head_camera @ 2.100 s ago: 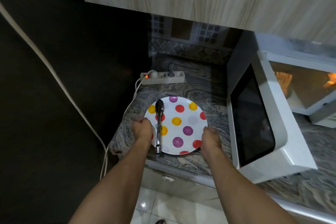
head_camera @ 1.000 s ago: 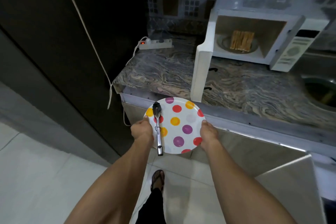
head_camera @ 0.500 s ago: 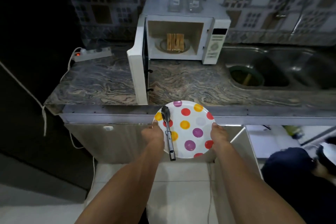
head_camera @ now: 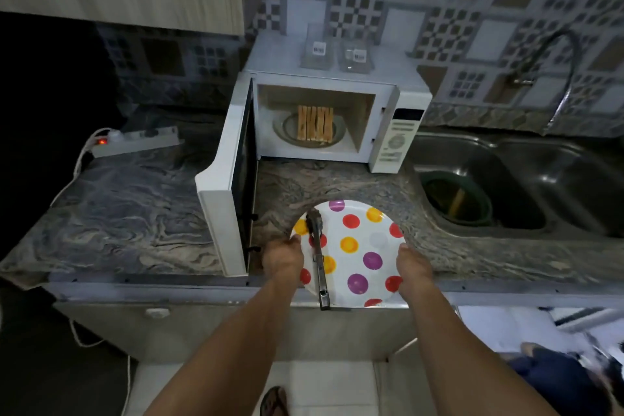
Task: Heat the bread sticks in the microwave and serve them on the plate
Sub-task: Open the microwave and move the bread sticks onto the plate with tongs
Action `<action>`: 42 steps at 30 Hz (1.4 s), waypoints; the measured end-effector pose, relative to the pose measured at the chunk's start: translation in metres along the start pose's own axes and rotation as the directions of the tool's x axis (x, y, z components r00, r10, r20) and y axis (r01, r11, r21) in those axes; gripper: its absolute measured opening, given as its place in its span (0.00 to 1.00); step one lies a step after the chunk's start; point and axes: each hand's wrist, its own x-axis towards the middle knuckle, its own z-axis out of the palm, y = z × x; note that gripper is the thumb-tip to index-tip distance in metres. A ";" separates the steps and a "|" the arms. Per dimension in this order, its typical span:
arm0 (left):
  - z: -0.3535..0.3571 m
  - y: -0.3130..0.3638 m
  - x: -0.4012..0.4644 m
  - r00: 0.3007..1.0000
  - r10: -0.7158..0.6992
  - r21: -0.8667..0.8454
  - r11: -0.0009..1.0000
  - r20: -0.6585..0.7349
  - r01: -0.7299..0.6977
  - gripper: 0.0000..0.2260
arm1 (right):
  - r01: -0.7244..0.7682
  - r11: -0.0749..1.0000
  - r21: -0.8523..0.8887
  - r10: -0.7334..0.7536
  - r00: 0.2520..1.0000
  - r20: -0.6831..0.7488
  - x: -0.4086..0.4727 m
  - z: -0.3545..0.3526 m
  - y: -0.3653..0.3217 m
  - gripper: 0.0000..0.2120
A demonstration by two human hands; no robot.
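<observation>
- Down at lower centre of the frame, the left hand [head_camera: 283, 258] grips the left rim of the plate [head_camera: 368, 240], fingers curled under it and thumb on top.
- Opposite it, the right hand [head_camera: 413, 267] grasps the right rim in the same way.
- White with red, yellow and purple dots, the plate sits at the front edge of the marbled countertop [head_camera: 128, 213]; whether it rests on the stone or is held just above it cannot be told.
- Metal tongs [head_camera: 318, 255] lie on the plate's left part, head toward the top of the frame, handle end jutting past the near rim.
- Upper centre, the white microwave [head_camera: 398, 132] stands with its door [head_camera: 229, 186] swung out to the left.
- Inside it, the bread sticks [head_camera: 315, 122] lie side by side on the glass turntable [head_camera: 287, 127].
- Two clear containers [head_camera: 334, 52] sit on the microwave's top.
- At left, a power strip [head_camera: 138, 141] with a red light lies on the countertop.
- At right, a steel sink [head_camera: 526, 176] holds a green bowl [head_camera: 456, 203].
</observation>
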 end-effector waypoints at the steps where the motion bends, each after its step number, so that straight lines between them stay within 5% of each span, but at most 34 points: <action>1: 0.004 0.006 0.010 1.000 0.020 0.028 0.999 0.010 -0.020 0.18 | -0.004 0.999 -0.034 0.003 1.000 -0.018 0.010 0.005 -0.009 0.14; 12: 0.031 0.038 0.080 0.998 0.038 0.101 0.994 -0.043 -0.034 0.13 | 0.052 0.941 -0.334 -0.082 0.994 -0.076 0.080 0.050 -0.048 0.17; 18: 0.029 0.046 0.103 0.993 0.084 0.188 0.980 -0.085 -0.067 0.14 | 0.170 0.817 -0.551 -0.153 0.985 0.077 0.118 0.065 -0.067 0.20; 25: 0.027 0.055 0.108 0.986 0.127 0.249 0.964 -0.110 -0.096 0.12 | 0.197 0.827 -0.527 -0.162 0.980 0.112 0.150 0.077 -0.074 0.16; 31: 0.027 0.062 0.111 0.973 0.225 0.511 0.843 -0.054 -0.166 0.15 | 0.263 0.854 -0.449 -0.231 0.965 0.126 0.165 0.078 -0.071 0.12; 35: 0.027 0.078 0.106 0.970 0.231 0.593 0.792 -0.076 -0.142 0.13 | 0.439 0.675 -0.594 -0.447 0.883 0.144 0.157 0.089 -0.073 0.15; 37: 0.030 0.087 0.107 0.970 0.210 0.575 0.811 -0.120 -0.105 0.15 | 0.582 0.595 -0.554 -0.537 0.801 0.264 0.146 0.101 -0.077 0.17; 42: 0.040 0.095 0.117 0.986 0.119 0.406 0.911 -0.114 -0.063 0.25 | 0.740 0.272 -0.615 -0.366 0.671 0.645 0.100 0.133 -0.077 0.26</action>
